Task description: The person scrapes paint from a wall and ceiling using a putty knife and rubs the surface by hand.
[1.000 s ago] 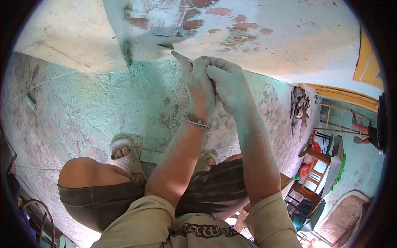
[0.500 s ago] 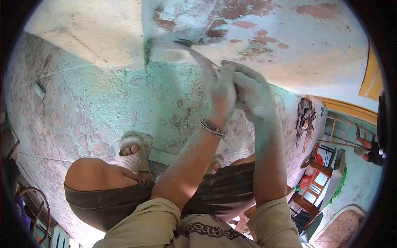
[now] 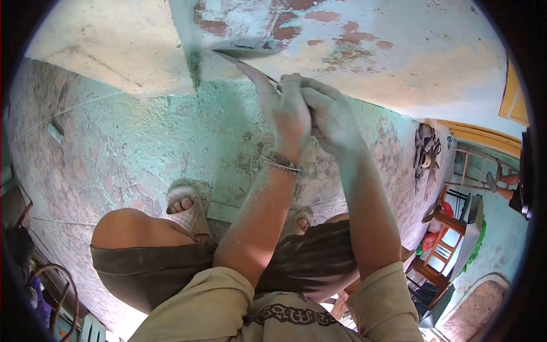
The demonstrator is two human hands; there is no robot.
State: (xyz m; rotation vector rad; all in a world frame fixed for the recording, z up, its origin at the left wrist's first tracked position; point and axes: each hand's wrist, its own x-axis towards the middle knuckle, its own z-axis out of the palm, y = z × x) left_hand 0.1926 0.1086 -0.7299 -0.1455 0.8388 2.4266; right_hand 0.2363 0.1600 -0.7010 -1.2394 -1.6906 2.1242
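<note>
Both my hands, coated with pale dust, grip a scraper with a thin flat blade, seen nearly edge-on. My right hand is closed around its handle end, which the fingers mostly hide. My left hand is closed on it just ahead, fingers stretched along the blade and thumb on top. At its tip the blade meets, or almost meets, the lower part of the wall, near the inner corner. Turquoise paint there is worn, with reddish-brown patches showing.
A pale wall block juts out at the left. My sandalled foot rests on the dusty floor. Footwear lies along the wall at right, near a wooden chair and a ladder. Another person's leg shows at far right.
Both hands and the scraper have moved left along the wall, its blade tip closer to the inner corner. The view has also shifted slightly. The other person's foot has moved.
</note>
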